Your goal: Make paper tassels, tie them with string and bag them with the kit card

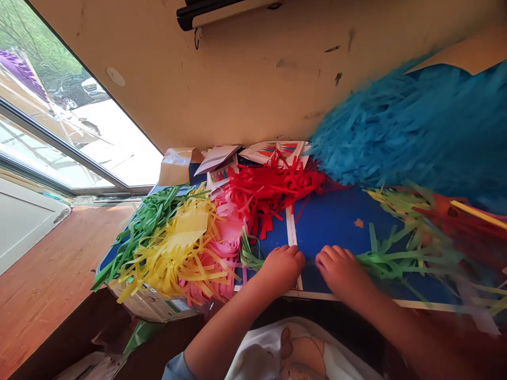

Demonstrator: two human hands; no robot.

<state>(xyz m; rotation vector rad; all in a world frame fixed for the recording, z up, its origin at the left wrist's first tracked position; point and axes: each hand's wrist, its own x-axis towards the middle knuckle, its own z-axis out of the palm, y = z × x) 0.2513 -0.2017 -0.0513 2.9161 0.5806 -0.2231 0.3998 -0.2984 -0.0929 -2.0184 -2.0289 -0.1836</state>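
Both of my hands are low over the blue table top (pixel 332 216), a narrow gap between them. My left hand (pixel 283 268) is closed, with short green paper fringe (pixel 249 256) coming out on its left side. My right hand (pixel 340 268) is also closed, and a spread of light green paper strips (pixel 390 257) fans out from it to the right. My palms face down, so the parts inside the fingers are hidden. Left of my left hand lie pink fringed paper (pixel 229 224) and yellow fringed paper (pixel 182 232); beyond it is a red fringed bundle (pixel 273 184).
Dark green strips (pixel 154 211) lie at the table's left end. Printed cards (pixel 273 152) and a brown packet (pixel 178 166) stand along the wall. A large blue fringed mass (pixel 415 126) fills the back right. Mixed strips (pixel 447 216) hang blurred at right. A cardboard box (pixel 146 301) sits below left.
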